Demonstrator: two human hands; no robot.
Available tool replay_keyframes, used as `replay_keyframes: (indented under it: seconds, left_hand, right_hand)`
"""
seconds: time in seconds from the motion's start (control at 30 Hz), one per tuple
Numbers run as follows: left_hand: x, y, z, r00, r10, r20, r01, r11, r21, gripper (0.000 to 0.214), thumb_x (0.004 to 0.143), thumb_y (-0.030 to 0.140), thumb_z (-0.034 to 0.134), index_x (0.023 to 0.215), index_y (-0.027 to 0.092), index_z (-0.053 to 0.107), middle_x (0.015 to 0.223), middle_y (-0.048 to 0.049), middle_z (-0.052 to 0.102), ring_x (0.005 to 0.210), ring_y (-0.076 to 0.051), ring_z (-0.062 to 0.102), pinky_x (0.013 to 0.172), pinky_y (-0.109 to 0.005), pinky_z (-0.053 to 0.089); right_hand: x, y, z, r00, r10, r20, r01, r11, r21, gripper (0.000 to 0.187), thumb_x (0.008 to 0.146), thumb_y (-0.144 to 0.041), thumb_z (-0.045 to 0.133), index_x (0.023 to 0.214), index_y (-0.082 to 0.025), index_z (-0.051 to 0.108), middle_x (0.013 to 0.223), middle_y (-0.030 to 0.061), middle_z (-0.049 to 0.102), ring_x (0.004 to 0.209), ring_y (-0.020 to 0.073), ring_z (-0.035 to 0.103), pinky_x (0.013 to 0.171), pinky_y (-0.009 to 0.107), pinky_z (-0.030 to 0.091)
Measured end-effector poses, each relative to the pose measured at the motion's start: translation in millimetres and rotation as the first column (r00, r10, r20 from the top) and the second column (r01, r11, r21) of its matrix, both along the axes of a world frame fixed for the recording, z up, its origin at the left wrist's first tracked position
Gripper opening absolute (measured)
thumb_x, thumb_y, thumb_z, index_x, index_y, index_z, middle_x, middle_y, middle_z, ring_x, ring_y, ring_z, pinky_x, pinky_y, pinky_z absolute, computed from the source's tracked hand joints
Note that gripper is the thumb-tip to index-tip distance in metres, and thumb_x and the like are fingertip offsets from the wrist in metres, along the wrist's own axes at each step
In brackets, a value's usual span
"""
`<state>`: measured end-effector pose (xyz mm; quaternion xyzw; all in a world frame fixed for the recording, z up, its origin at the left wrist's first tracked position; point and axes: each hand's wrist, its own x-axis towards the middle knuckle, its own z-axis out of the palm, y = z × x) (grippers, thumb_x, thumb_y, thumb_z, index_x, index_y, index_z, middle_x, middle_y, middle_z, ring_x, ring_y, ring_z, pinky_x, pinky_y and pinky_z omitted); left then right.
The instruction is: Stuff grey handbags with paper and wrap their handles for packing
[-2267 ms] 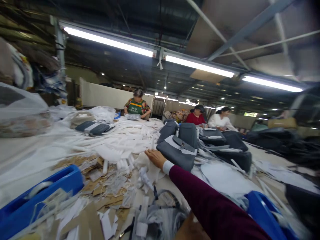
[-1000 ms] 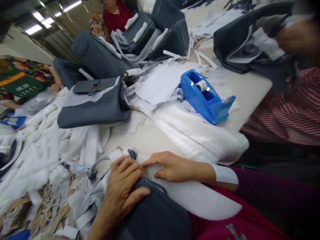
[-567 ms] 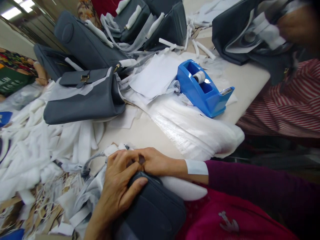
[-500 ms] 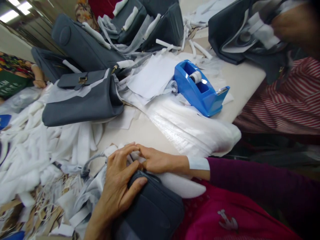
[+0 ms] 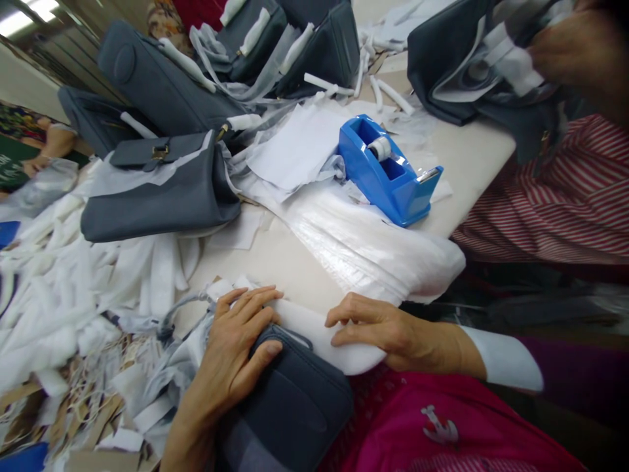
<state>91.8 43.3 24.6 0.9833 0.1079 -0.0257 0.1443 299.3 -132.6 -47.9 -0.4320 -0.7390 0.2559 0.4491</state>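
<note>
A dark blue-grey handbag (image 5: pixel 295 400) lies tilted at the front, close to the pink apron. My left hand (image 5: pixel 240 354) grips its upper end, thumb on the near face and fingers over the far edge. A rounded strip of white foam sheet (image 5: pixel 314 331) sticks out along the bag's far side. My right hand (image 5: pixel 383 328) has its fingers curled on the outer end of that sheet; the thumb is hidden. Beside my left hand lies a strap (image 5: pixel 181 308) with crumpled grey wrapping around it.
A blue tape dispenser (image 5: pixel 388 174) stands on white wrapping (image 5: pixel 373 246). Another handbag (image 5: pixel 162 190) lies at left, with several more behind. White foam strips (image 5: pixel 54 308) and tags with strings (image 5: pixel 108 387) are heaped at left. A co-worker's hand (image 5: pixel 580 59) works on a bag at right.
My right hand has moved right and toward me, away from my left hand, to the outer end of the foam sheet. My left hand stays on the handbag.
</note>
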Motion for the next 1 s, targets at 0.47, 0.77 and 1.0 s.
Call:
replay_keyframes:
  seconds: [0.47,0.77,1.0]
  left_hand:
    - [3,-5,-3.2,0.999,0.035,0.039,-0.034,0.999,-0.041,0.043,0.093,0.045,0.018,0.107,0.023,0.053,0.119,-0.0077,0.060,0.118,-0.026,0.046,0.101,-0.046,0.021]
    - [5,-10,-6.1,0.995,0.080,0.055,-0.079,0.997,-0.019,0.040,0.093,0.038,0.019,0.111,0.022,0.051,0.112,-0.0073,0.061,0.113,-0.024,0.048,0.099,-0.044,0.025]
    - [13,-12,-6.5,0.996,0.086,-0.023,-0.084,0.992,0.097,0.034,0.097,0.028,0.024,0.106,0.023,0.056,0.105,-0.0034,0.063,0.102,-0.021,0.052,0.097,-0.045,0.025]
  right_hand:
    - [-45,44,35.3,0.966,-0.225,0.125,0.255,0.904,-0.343,0.014,0.068,-0.009,0.057,0.064,-0.018,0.047,0.058,-0.0042,0.048,0.054,0.0081,0.040,0.053,0.022,0.024]
    - [-30,53,50.2,0.996,-0.086,0.022,0.086,0.871,-0.484,0.008,0.070,-0.009,0.058,0.071,-0.016,0.056,0.059,-0.0050,0.054,0.056,0.0071,0.045,0.053,0.019,0.027]
    - [-39,65,37.8,0.997,-0.083,0.002,0.070,0.834,-0.547,0.012,0.067,-0.005,0.054,0.063,-0.015,0.058,0.052,-0.0056,0.050,0.049,0.0067,0.045,0.050,0.019,0.029]
